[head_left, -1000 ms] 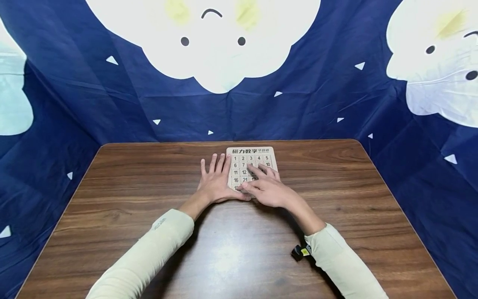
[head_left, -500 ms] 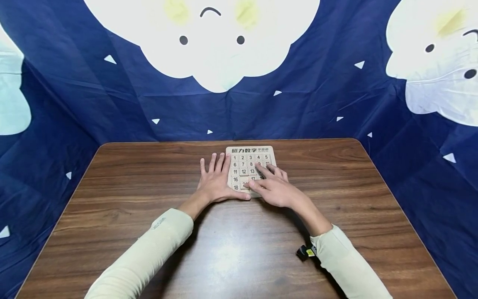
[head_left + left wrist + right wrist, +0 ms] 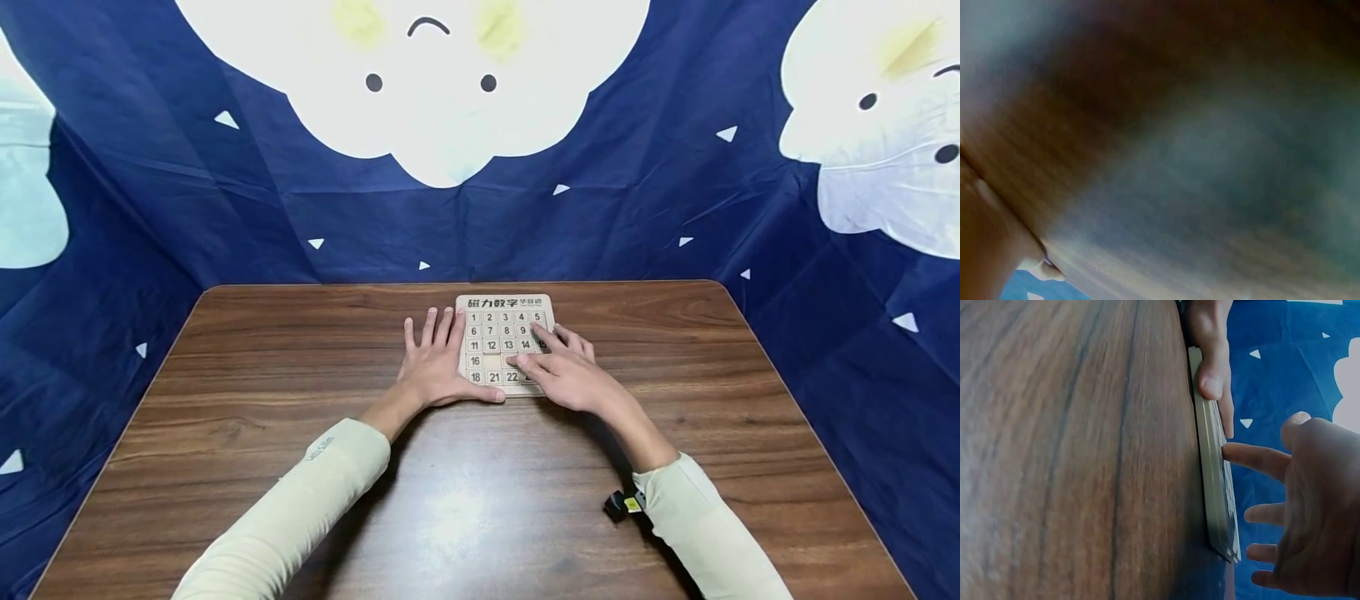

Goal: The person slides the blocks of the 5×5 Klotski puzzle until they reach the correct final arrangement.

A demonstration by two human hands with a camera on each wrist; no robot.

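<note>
A pale wooden number slide puzzle [image 3: 493, 331] lies at the table's far middle, dark lettering along its top edge. My left hand [image 3: 432, 371] is spread flat beside its left side, the thumb along the lower edge. Over the puzzle's right half is my right hand [image 3: 573, 379], fingers extended. One right fingertip [image 3: 1230, 450] touches the tiles while the other fingers stand off the board. A bare gap [image 3: 492, 362] shows in the fourth row, right of tile 16 [image 3: 475, 361]. Several tiles at the right are hidden under the right hand.
The brown wood-grain table [image 3: 300, 350] extends around the puzzle. Behind it hangs a dark blue cloth [image 3: 247, 217] with white clouds and triangles. A small black device [image 3: 617, 506] is worn at the right wrist. The left wrist view is mostly blurred tabletop.
Tile 21 has slid down into the bottom row, leaving a gap in the fourth row. My right hand has shifted right, uncovering more tiles. The left hand has stayed in place.
</note>
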